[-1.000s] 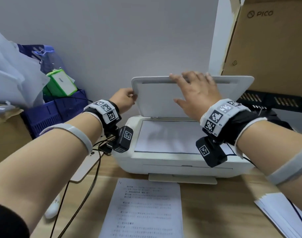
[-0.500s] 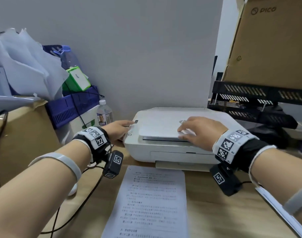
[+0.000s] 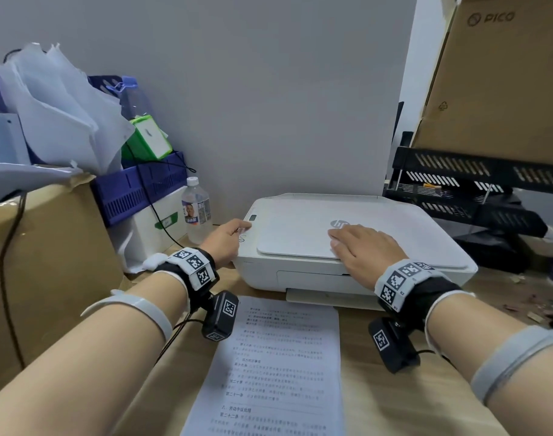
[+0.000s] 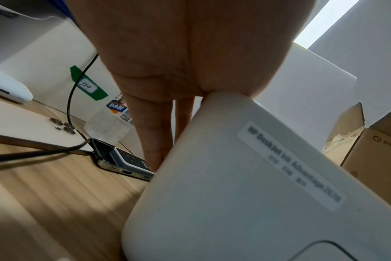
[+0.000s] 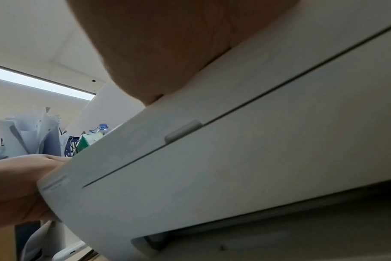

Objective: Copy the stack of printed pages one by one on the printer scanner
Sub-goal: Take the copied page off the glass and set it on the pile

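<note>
Head view: we see the white printer [image 3: 347, 247] w/ lid down on a wooden desk [image 3: 410, 388], grey wall behind. Right hand [image 3: 364, 250] lies flat on the lid, fingers straight; left hand [image 3: 229, 239] rests at the printer's left edge. A printed page [image 3: 268, 366] lies near us.
Left wrist view: fingers [image 4: 150, 134] straight beside the printer's corner; phone [image 4: 125, 162] on the desk.
Right wrist view: palm on the lid.

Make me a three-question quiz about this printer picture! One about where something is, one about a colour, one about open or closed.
1. Where is the printed page? A in front of the printer B on the lid C in the basket
2. What colour is the basket? A red B blue C yellow
3. How is the scanner lid? A propped open B taken off C shut flat

A: it lies on the desk before the printer.
B: its slotted wall is blue.
C: the right hand rests flat on it.
</note>
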A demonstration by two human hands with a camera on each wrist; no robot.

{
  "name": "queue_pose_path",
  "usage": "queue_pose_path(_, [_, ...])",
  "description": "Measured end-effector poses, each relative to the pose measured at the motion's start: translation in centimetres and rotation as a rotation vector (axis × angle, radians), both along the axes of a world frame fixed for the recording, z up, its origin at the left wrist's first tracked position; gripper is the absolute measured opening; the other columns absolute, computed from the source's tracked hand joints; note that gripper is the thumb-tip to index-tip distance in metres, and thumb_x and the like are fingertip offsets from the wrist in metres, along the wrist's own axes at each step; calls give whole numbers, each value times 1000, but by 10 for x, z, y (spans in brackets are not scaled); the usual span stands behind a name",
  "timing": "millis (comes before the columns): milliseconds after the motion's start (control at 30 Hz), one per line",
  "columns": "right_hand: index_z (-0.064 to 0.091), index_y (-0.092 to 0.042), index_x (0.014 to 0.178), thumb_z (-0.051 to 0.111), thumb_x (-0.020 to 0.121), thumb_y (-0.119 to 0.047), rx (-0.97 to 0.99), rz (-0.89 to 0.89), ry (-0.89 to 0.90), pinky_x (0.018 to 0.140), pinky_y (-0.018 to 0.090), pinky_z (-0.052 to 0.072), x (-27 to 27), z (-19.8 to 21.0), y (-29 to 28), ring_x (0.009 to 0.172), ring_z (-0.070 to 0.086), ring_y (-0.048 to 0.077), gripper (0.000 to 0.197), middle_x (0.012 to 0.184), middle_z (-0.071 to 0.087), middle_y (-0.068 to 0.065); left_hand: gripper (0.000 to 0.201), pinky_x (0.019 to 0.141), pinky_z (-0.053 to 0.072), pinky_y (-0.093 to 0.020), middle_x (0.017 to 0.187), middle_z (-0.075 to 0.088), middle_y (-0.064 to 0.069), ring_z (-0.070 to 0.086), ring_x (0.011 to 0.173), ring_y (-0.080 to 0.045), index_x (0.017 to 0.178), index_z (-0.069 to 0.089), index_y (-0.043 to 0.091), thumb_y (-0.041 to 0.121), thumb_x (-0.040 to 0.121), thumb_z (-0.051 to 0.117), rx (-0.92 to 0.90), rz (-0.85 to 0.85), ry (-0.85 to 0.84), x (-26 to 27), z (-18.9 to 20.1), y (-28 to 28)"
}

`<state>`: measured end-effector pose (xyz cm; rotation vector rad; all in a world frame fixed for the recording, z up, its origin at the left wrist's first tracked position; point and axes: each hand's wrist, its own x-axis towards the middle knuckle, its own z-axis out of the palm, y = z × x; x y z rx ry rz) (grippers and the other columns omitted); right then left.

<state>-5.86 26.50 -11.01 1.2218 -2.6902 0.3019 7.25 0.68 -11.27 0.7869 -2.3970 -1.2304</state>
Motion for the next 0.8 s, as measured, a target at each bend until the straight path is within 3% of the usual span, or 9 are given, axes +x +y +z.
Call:
queue_pose_path(300, [44, -37, 139, 19, 103, -45, -3, -16, 22, 110, 42, 30, 2, -2, -1, 134, 42, 17, 44, 148, 46, -8, 41, 75, 60, -48, 122, 59, -15, 62, 102, -37, 133, 58, 24, 17, 106, 28, 30, 22, 27, 1, 0, 3])
queue_pose_path(433, [43, -36, 139, 19, 103, -44, -1, -20, 38, 108, 41, 32, 1, -3, 0, 132, 43, 17, 44, 146, 47, -8, 40, 70, 60, -43, 119, 55, -13, 59, 98, -34, 133, 55, 25, 16, 106, 26, 77, 25, 40, -1, -2, 5])
queue_pose_path(533, [44, -36, 138, 20, 103, -44, -4, -19, 51, 107, 41, 34, 1, -3, 0, 130, 44, 18, 43, 145, 48, -7, 41, 76, 60, -47, 120, 55, -13, 59, 101, -36, 133, 55, 26, 16, 106, 25, 82, 26, 35, -2, -3, 3])
queue_pose_path(800, [43, -37, 139, 19, 103, -45, -6, -19, 43, 108, 41, 33, 1, -4, 0, 132, 43, 18, 44, 147, 47, -8, 41, 76, 60, -50, 122, 55, -11, 60, 104, -37, 133, 56, 27, 17, 106, 27, 65, 27, 9, -1, 0, 4])
